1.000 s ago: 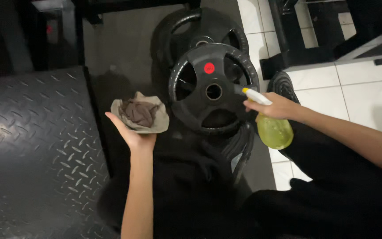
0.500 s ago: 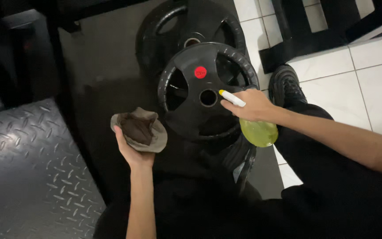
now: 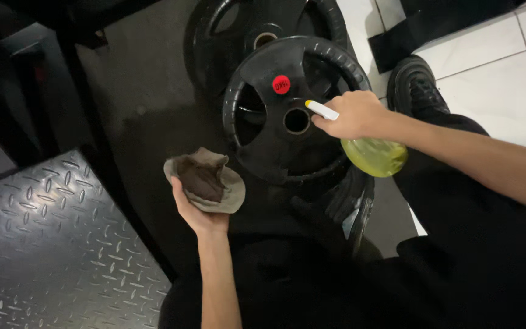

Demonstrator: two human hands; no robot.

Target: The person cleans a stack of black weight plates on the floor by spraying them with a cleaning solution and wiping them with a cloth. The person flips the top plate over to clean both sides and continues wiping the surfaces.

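1. Right hand (image 3: pixel 353 114) is closed around a spray bottle (image 3: pixel 374 155) of yellow-green liquid. The white nozzle (image 3: pixel 322 109) points at the hub of the black weight plate (image 3: pixel 296 109), almost touching it.
2. Left hand (image 3: pixel 200 210) is palm-up and cupped, holding a crumpled grey-brown cloth (image 3: pixel 205 180). The cloth sits left of the plate and does not touch it.
3. The plate stands upright with a red round sticker (image 3: pixel 281 84) near its top. A second black plate (image 3: pixel 257 30) leans just behind it.
4. Progress, my read: spray is aimed but no wet film or mist shows on the plate face. The cloth isn't on the plate, so wiping looks not yet begun.
5. Hard to tell: whether the trigger is pressed, since the fingers cover it. The plate's lower edge is lost in dark clothing. The steel tread plate (image 3: pixel 44 244) on the left is cut off by the frame.
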